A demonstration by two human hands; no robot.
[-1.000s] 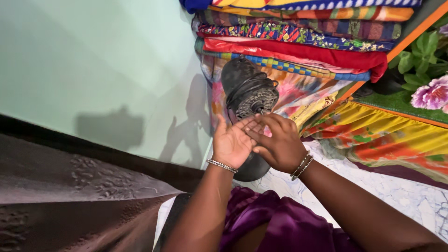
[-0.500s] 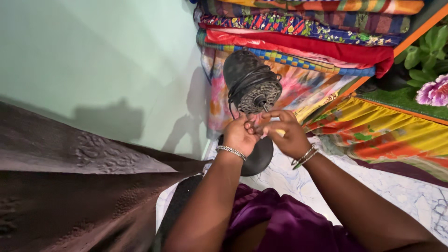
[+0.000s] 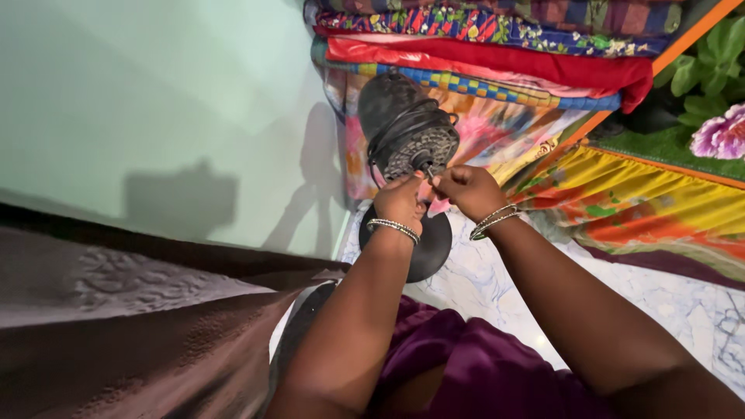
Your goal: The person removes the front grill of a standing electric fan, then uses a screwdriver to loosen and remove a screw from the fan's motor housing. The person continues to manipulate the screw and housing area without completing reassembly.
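Just above your fingers the fan motor is dusty black and grey, and below them its round base is plain black. Beyond them lie stacked cloths: red, blue-and-yellow checks, multicoloured florals. Right of your fingers a yellow cloth carries orange and green patches. Silver bangles ring your wrists; the floor below is white marble veined grey.

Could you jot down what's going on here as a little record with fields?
Setting: marble-patterned floor beside a pale green wall
Object worked on: dusty dark fan motor on a round black base
Left hand: at the motor's shaft end, bangle on wrist
Right hand: pinching at the same spot, bangles on wrist
Behind: stack of colourful folded fabrics
Right edge: green plant with a pink flower
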